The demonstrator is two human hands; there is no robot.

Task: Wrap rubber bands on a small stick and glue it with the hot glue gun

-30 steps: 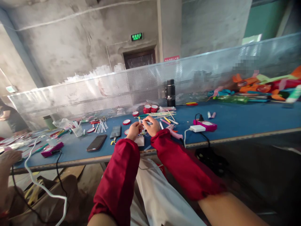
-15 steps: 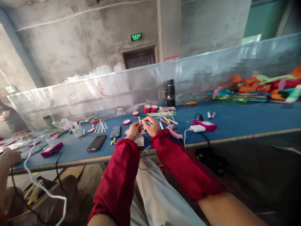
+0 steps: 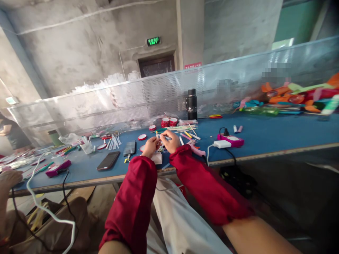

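Note:
Both hands meet just above the table's near part, fingertips almost touching. My left hand (image 3: 150, 146) is closed in a pinch, by a small pale piece with a yellowish end (image 3: 157, 134); the rest of what it pinches is hidden. Curled beside it, my right hand (image 3: 172, 141) grips a slim, dark grey pen-like thing (image 3: 167, 138), mostly covered by the fingers. Below them lie small beads or trinkets (image 3: 164, 149) and a whitish card or box (image 3: 158, 158). Round red-rimmed pieces (image 3: 142, 137) lie just beyond the left hand.
A pink glue gun (image 3: 198, 151), markers and sticks lie to the right, near a purple power strip (image 3: 233, 141). A black flask (image 3: 191, 104) stands at the perforated screen (image 3: 159, 91). A phone (image 3: 108, 161) lies left; another person's hand (image 3: 10, 177) is far left.

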